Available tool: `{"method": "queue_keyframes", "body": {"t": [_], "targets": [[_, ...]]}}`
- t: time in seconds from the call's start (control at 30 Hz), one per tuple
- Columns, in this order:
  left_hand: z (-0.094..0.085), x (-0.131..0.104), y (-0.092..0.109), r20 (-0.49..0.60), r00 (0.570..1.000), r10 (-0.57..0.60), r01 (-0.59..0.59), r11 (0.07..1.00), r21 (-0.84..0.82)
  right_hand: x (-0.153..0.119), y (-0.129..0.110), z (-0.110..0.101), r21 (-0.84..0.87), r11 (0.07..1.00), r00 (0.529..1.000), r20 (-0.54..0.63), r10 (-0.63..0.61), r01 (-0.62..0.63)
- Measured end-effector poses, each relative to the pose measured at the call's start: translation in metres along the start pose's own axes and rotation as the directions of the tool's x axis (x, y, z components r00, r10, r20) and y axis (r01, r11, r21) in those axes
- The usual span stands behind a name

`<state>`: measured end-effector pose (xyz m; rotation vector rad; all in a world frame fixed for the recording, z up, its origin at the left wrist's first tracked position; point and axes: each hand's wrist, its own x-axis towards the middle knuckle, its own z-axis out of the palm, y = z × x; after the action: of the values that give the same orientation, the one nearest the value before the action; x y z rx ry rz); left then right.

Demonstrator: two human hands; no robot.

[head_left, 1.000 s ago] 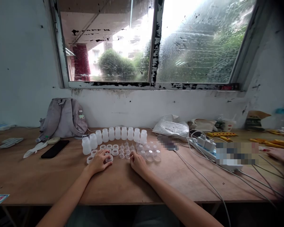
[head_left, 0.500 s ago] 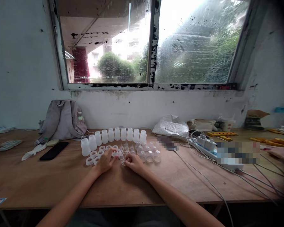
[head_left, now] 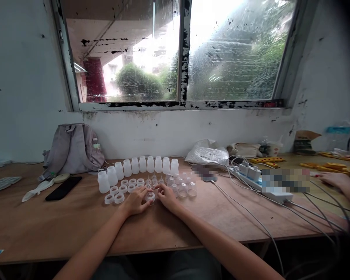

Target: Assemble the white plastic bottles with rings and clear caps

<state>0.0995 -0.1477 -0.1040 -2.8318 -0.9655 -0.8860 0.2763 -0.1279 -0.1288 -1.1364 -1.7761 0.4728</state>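
A small translucent plastic piece (head_left: 150,197), rounded and pale, is sitting on the wooden workbench (head_left: 61,221) between the left hand (head_left: 136,202) and right hand (head_left: 167,197), whose fingertips are closing on it from both sides. It is lying just in front of scattered white rings (head_left: 118,198) and clear cups (head_left: 183,189), with a curved row of frosted white bottles (head_left: 142,164) standing behind.
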Motion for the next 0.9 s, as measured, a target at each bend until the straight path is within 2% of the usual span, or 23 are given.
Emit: {"method": "queue_keyframes", "body": {"t": [0.27, 0.47, 0.57, 0.7, 0.8, 0.9], "targets": [[0.004, 0.002, -0.003, 0.032, 0.999, -0.028, 0.027, 0.999, 0.023, -0.001, -0.003, 0.0, -0.03, 1.0, 1.0, 0.005, -0.004, 0.004], [0.007, 0.003, -0.007, -0.053, 0.998, -0.04, 0.04, 0.999, -0.002, -0.002, -0.006, -0.002, -0.062, 0.998, 0.999, -0.007, -0.031, 0.031], [0.01, 0.005, -0.01, -0.121, 0.983, -0.135, 0.121, 0.986, -0.118, -0.005, -0.009, -0.003, -0.051, 0.996, 0.997, -0.025, -0.078, 0.076], [0.012, 0.006, -0.012, -0.204, 0.917, -0.342, 0.271, 0.912, -0.309, -0.011, -0.014, 0.0, 0.081, 0.979, 0.976, 0.095, -0.196, 0.189], [0.013, 0.007, -0.008, -0.183, 0.916, -0.356, 0.267, 0.886, -0.38, -0.014, -0.016, 0.003, 0.073, 0.965, 0.96, 0.108, -0.258, 0.251], [0.014, 0.007, -0.002, -0.126, 0.924, -0.36, 0.267, 0.846, -0.462, -0.014, -0.015, 0.005, -0.013, 0.963, 0.962, 0.054, -0.268, 0.269]]}}
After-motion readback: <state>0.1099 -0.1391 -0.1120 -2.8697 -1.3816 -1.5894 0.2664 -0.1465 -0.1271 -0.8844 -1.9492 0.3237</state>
